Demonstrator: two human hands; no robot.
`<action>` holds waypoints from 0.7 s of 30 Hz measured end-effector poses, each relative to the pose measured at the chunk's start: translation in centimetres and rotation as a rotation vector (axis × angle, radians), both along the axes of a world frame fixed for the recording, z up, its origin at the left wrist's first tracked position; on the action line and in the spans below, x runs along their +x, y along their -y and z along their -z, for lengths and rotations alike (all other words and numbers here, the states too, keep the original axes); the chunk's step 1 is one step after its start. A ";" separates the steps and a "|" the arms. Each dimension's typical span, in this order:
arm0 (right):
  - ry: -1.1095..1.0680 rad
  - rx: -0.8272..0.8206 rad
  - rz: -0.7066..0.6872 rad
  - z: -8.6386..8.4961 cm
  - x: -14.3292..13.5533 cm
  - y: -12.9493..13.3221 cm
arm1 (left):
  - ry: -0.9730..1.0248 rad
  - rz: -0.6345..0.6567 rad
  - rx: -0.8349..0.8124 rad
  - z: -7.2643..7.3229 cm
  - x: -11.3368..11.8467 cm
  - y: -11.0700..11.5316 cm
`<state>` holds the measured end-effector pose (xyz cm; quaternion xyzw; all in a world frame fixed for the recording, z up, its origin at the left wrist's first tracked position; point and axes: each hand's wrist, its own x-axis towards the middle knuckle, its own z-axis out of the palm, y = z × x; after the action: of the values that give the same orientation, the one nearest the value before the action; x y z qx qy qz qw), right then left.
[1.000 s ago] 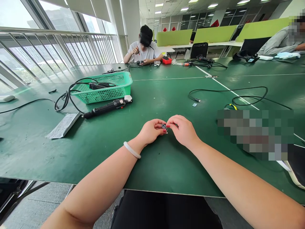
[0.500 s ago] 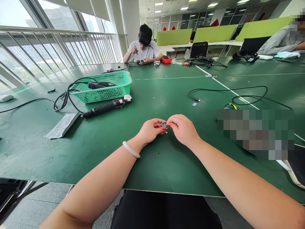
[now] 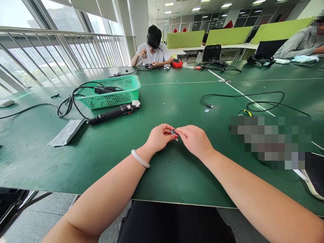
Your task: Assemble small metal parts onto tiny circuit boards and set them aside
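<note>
Between my two hands is a small grey-and-silver part (image 3: 173, 132), too small to name, with a pale metal tip (image 3: 177, 139) showing below the fingers. My left hand (image 3: 160, 137) pinches this part between thumb and fingers. From the other side, the fingertips of my right hand (image 3: 193, 136) press together against it. Whether the right fingers hold a separate piece is hidden. Both hands are over the green table (image 3: 162, 179), near its front edge.
To the left, a black electric screwdriver (image 3: 112, 114) lies before a mint-green basket (image 3: 111, 94), near a folded paper (image 3: 67, 132). A black cable (image 3: 240, 95) and a tiny card (image 3: 207, 110) lie to the right. Across the table sits another person (image 3: 154, 50).
My right fingers have shifted slightly left and closed in over the small part, covering more of it. My left hand keeps its pinch almost in place.
</note>
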<state>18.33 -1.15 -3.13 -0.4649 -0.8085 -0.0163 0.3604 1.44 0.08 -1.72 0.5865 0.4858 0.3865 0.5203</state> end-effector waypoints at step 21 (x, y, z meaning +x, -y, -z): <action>-0.158 -0.154 -0.019 -0.8 -0.5 1.1 | 0.228 -0.022 -0.169 -0.4 0.2 0.2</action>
<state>17.79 -2.30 -2.38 -0.4834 -0.7807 0.0863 0.3864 1.64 -0.16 -1.27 0.4876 0.4605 0.4141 0.6154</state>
